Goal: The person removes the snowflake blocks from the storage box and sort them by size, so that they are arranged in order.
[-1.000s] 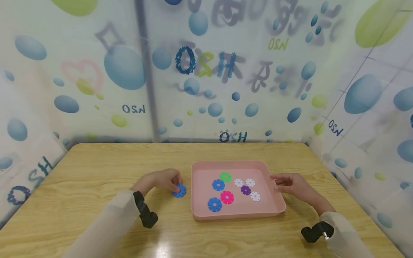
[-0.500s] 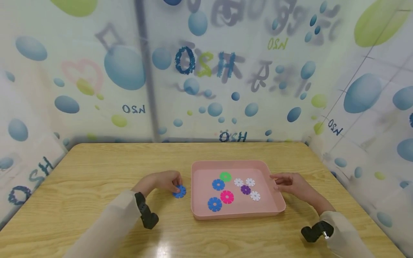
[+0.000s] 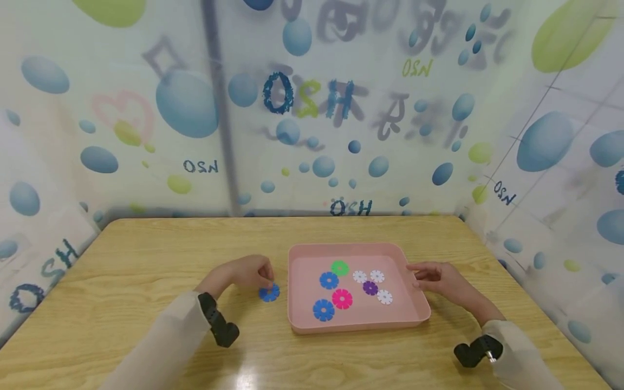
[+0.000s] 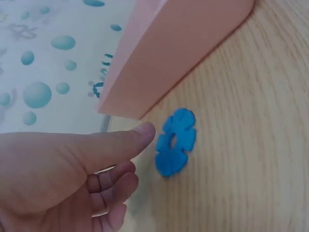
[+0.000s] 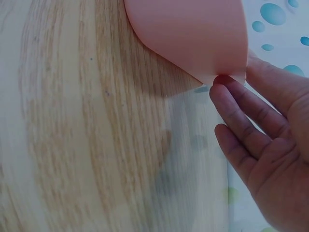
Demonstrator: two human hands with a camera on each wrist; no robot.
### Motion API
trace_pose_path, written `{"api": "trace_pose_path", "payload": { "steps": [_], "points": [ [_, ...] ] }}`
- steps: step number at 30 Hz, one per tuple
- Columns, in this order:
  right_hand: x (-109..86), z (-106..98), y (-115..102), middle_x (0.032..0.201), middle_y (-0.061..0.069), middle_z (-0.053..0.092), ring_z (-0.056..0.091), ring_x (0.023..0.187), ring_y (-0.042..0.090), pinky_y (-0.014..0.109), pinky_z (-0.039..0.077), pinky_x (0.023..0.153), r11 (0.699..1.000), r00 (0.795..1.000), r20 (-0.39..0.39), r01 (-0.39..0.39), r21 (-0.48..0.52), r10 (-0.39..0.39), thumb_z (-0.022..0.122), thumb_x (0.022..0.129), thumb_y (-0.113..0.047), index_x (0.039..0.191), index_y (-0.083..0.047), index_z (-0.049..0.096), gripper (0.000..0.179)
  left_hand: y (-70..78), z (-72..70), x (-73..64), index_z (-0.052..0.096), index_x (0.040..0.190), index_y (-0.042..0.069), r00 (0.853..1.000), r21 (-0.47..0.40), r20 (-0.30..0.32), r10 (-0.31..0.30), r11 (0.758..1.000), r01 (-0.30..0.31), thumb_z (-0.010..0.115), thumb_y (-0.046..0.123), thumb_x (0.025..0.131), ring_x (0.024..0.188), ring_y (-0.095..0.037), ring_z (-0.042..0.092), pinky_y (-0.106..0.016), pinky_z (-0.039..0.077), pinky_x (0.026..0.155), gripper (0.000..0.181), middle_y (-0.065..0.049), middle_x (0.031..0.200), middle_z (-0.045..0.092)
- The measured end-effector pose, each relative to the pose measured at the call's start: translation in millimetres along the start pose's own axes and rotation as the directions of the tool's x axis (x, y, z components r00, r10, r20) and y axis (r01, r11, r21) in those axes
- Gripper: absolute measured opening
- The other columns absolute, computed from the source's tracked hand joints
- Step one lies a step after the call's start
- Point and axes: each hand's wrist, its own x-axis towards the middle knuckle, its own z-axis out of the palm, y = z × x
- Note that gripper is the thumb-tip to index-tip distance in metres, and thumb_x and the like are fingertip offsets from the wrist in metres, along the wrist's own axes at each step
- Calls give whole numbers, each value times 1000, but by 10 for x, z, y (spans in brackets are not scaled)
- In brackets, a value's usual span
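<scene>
A blue notched plastic snowflake disc (image 4: 183, 140) lies on the table, left of the pink tray (image 3: 361, 326). Close above it is my left hand (image 3: 252, 272); the left wrist view has the thumb (image 4: 145, 133) stretched out beside the disc and the other fingers loosely bent, with nothing in them. At the tray's right side, my right hand (image 3: 441, 279) holds the wall by its rim. In the right wrist view its fingers (image 5: 224, 99) meet the outside of the pink wall (image 5: 193, 34), while the thumb tip is hidden behind it.
Inside the tray lie more snowflake discs: blue ones (image 3: 324, 310), a pink one (image 3: 342, 299), a green one (image 3: 339, 267), a purple one (image 3: 370, 287) and several white ones (image 3: 384, 297). The wooden table (image 3: 185, 244) meets a patterned wall (image 3: 273, 195) behind.
The left fingers no longer overlap the blue disc as much; the hand has drawn up slightly and more of the disc shows. The right hand and tray keep their places.
</scene>
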Motion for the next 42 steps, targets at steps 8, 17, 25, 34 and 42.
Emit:
{"api": "trace_pose_path", "payload": {
  "steps": [8,17,25,34,42],
  "points": [
    [-16,-3,-1,115,25,57,60,94,26,24,50,72,1000,1000,4,3,-6,-3,65,85,-16,122,7,54,44,155,-55,120,55,94,3,976,-35,-125,176,983,-182,63,11,86,74,-17,49,-30,43,65,14,-4,83,52],
    [-26,4,17,117,23,56,59,96,28,27,50,74,1000,1000,-6,-20,1,20,65,86,-18,123,5,53,45,555,43,385,59,101,4,976,-40,-121,179,982,-185,65,9,85,85,-19,52,-30,47,73,18,-5,91,58],
    [-22,14,-4,119,23,55,59,98,29,28,50,75,1000,1000,-10,-25,-2,25,65,85,-18,124,4,53,46,761,98,600,62,94,8,982,7,-23,186,983,-186,70,9,81,81,-18,52,-28,46,72,16,-1,85,57],
    [-17,16,-21,119,22,55,59,98,29,28,50,75,999,999,-18,-34,-15,34,65,85,-18,124,3,54,45,926,204,703,65,85,19,976,166,166,143,971,-170,77,18,74,84,-11,53,-26,45,77,16,7,86,59],
    [-11,8,-23,118,23,56,59,97,29,28,51,74,999,1000,-15,-27,-20,27,65,85,-17,123,3,54,44,1012,306,602,61,85,22,959,222,282,25,971,-90,79,24,69,87,-11,49,-29,43,75,24,8,88,55]
  ]
}}
